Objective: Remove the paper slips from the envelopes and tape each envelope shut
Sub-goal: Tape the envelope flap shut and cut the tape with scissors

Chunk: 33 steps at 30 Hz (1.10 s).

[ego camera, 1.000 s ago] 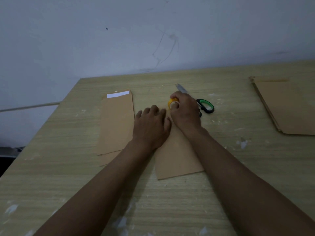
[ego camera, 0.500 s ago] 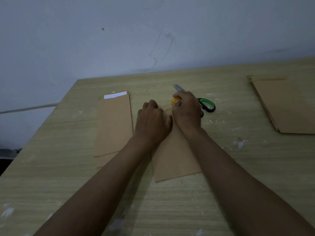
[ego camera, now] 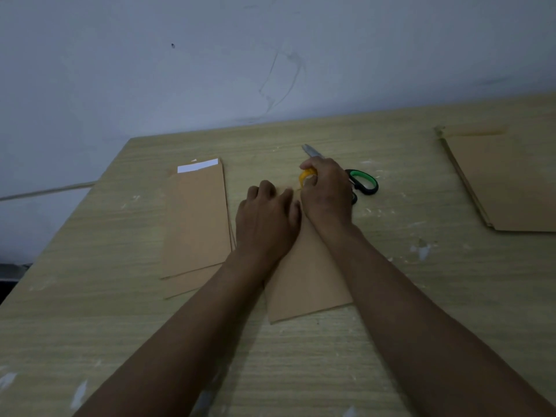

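Since the earlier frames, both hands have held nearly the same place at the far end of the centre envelope (ego camera: pixel 304 278); only the left fingers have edged forward slightly. Left hand (ego camera: pixel 266 222) lies flat, fingers relaxed, pressing the envelope to the bench (ego camera: pixel 391 341). Right hand (ego camera: pixel 326 191) has its grip clenched round the yellow tape roll (ego camera: pixel 307 177), held at the envelope's far edge, just beside the left fingertips. Scissors (ego camera: pixel 362 182) lie partly behind the right hand.

Progress, as judged: this envelope shows no slip and is being taped; whether tape already adheres cannot be told. To the left, stacked envelopes (ego camera: pixel 197 224) remain, the top one with a white paper slip (ego camera: pixel 197 167) protruding from its far end, so it is not yet emptied. A further envelope pile (ego camera: pixel 508 182) lies well apart at the right; its state cannot be determined.
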Each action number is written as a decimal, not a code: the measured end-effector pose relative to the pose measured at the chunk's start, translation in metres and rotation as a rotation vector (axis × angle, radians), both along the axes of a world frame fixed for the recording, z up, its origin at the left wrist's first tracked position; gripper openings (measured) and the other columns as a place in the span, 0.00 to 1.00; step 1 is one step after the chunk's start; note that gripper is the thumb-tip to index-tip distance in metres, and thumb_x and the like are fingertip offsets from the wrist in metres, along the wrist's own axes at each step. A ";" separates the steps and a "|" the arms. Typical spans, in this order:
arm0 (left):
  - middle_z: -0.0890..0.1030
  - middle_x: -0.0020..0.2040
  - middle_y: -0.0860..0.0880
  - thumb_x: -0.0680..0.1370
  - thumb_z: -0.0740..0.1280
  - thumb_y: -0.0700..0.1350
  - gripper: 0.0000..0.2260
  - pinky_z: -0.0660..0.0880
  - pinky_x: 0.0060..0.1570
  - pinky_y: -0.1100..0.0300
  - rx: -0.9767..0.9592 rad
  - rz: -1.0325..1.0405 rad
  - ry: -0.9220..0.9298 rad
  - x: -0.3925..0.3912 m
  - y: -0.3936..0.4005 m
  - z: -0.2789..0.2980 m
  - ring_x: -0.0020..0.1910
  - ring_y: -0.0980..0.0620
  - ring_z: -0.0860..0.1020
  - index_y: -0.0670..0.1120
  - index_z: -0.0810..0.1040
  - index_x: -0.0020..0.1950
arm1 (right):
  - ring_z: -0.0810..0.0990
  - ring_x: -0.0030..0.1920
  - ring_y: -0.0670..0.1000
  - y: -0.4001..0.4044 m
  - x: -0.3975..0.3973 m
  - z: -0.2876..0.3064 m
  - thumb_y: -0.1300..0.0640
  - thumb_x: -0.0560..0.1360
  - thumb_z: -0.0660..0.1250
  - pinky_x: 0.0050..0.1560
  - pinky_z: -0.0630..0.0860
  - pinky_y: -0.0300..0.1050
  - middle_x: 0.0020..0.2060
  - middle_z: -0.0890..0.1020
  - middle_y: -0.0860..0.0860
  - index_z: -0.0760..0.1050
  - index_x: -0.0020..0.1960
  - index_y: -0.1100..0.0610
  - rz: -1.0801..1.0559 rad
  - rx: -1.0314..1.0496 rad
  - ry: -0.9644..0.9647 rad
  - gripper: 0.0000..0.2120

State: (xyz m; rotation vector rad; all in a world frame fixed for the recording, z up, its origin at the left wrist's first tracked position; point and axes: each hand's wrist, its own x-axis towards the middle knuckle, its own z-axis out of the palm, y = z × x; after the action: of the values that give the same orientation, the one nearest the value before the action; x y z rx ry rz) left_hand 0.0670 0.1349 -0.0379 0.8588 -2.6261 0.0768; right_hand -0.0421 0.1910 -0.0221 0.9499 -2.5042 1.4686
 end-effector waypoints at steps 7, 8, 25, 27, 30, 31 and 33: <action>0.75 0.61 0.44 0.78 0.48 0.57 0.26 0.71 0.49 0.50 -0.002 -0.043 -0.015 -0.004 0.000 0.003 0.58 0.43 0.73 0.46 0.81 0.58 | 0.76 0.58 0.56 0.000 -0.001 -0.001 0.71 0.71 0.59 0.55 0.70 0.44 0.55 0.80 0.54 0.80 0.59 0.57 -0.075 -0.125 -0.008 0.21; 0.76 0.60 0.44 0.78 0.47 0.56 0.26 0.71 0.49 0.50 -0.018 -0.065 -0.042 -0.006 -0.001 0.004 0.57 0.43 0.74 0.45 0.81 0.56 | 0.76 0.58 0.56 0.000 -0.002 -0.001 0.71 0.72 0.59 0.55 0.68 0.42 0.55 0.80 0.55 0.79 0.60 0.57 -0.079 -0.138 -0.011 0.21; 0.77 0.58 0.46 0.78 0.43 0.59 0.29 0.73 0.55 0.46 -0.011 -0.052 -0.099 -0.009 0.011 0.006 0.56 0.43 0.76 0.49 0.75 0.67 | 0.77 0.55 0.55 0.007 -0.007 0.000 0.68 0.75 0.60 0.49 0.68 0.42 0.54 0.79 0.53 0.80 0.61 0.55 -0.013 -0.066 0.055 0.20; 0.77 0.59 0.45 0.78 0.43 0.59 0.30 0.73 0.55 0.47 -0.007 -0.046 -0.095 -0.009 0.011 0.007 0.57 0.43 0.75 0.49 0.75 0.68 | 0.77 0.53 0.55 0.009 -0.008 -0.001 0.69 0.73 0.60 0.50 0.70 0.43 0.52 0.79 0.54 0.81 0.58 0.57 -0.023 -0.119 0.064 0.19; 0.75 0.60 0.46 0.77 0.41 0.60 0.31 0.72 0.54 0.48 -0.015 -0.045 -0.134 -0.009 0.011 0.011 0.58 0.44 0.74 0.49 0.74 0.68 | 0.78 0.50 0.55 0.009 -0.010 -0.002 0.69 0.72 0.59 0.51 0.73 0.45 0.50 0.79 0.55 0.82 0.54 0.58 -0.037 -0.177 0.081 0.17; 0.75 0.61 0.46 0.77 0.41 0.61 0.31 0.71 0.54 0.49 -0.013 -0.042 -0.141 -0.008 0.012 0.012 0.59 0.44 0.74 0.50 0.74 0.68 | 0.78 0.51 0.55 0.009 -0.010 -0.003 0.69 0.72 0.60 0.52 0.72 0.44 0.51 0.79 0.55 0.82 0.54 0.58 -0.042 -0.170 0.075 0.17; 0.75 0.61 0.46 0.78 0.43 0.61 0.30 0.70 0.53 0.49 -0.016 -0.029 -0.162 -0.010 0.014 0.013 0.60 0.44 0.74 0.49 0.75 0.66 | 0.77 0.53 0.56 0.008 -0.011 -0.003 0.67 0.73 0.61 0.52 0.71 0.44 0.53 0.79 0.56 0.80 0.56 0.58 -0.058 -0.153 0.048 0.15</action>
State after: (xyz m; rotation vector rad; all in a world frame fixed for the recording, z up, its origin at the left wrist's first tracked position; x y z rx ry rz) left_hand 0.0574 0.1484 -0.0246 0.8408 -2.7834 0.1666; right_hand -0.0534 0.1995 -0.0249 0.8689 -2.3267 1.5734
